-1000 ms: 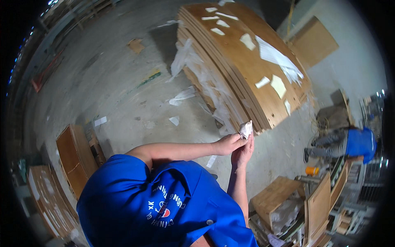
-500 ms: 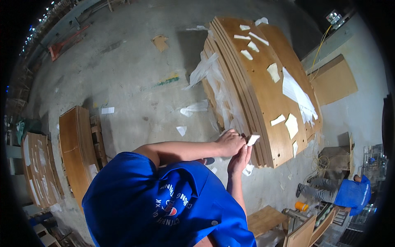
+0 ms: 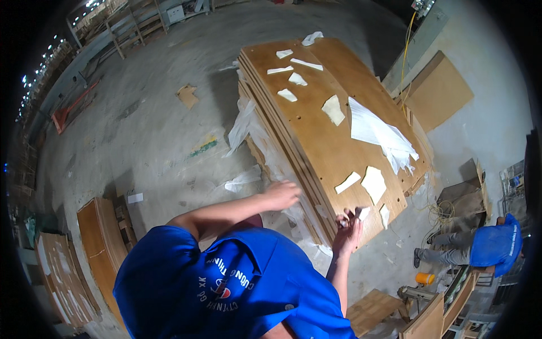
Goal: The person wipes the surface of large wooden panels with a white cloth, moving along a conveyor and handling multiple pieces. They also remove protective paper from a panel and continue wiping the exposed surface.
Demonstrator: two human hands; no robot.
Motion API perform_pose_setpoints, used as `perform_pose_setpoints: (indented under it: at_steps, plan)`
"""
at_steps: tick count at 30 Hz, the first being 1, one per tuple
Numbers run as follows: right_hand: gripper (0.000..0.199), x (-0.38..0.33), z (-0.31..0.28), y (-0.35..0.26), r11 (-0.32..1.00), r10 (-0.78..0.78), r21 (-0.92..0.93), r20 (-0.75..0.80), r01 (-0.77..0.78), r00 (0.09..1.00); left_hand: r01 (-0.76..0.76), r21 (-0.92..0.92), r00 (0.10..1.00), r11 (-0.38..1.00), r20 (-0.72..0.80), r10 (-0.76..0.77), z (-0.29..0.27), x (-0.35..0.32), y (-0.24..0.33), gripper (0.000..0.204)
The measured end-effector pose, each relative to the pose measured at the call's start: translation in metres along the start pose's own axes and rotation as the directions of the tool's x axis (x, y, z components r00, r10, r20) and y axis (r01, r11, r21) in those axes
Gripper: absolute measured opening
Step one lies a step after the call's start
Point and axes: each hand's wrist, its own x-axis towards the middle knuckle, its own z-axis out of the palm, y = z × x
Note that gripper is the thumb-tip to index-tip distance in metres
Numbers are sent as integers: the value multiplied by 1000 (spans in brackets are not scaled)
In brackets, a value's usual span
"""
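Note:
My right hand [image 3: 348, 236] is closed on a small white scrap [image 3: 363, 213] at the near end of the stacked brown wooden panels [image 3: 322, 135]. The scrap sticks out past the fingertips; a small dark thing by the fingers is too small to name. My left hand [image 3: 284, 195] hovers apart from it, beside the stack's left side, with its fingers curled in. Whatever it may hold is hidden. Several torn white pieces [image 3: 374, 185] lie on the top panel, along with a crumpled white sheet [image 3: 378, 133].
Clear plastic wrap [image 3: 245, 127] hangs off the stack's left side. More panels [image 3: 101, 231] stand at the left. At the lower right a person in blue [image 3: 495, 246] bends near an orange bucket [image 3: 424, 278]. A cardboard scrap [image 3: 187, 96] lies on the concrete floor.
My hands, together before, have come apart: the left drew back to the left, the right moved over the stack's near corner with the white scrap. The view has shifted.

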Motion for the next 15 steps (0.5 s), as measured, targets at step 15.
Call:
perform_pose_setpoints:
  at_steps: [15]
  plan:
    - [42, 106, 38, 1, 991, -129, -81, -354, 107, 926, 378, -290, 698, 880, -535, -476, -204, 286, -310, 28]
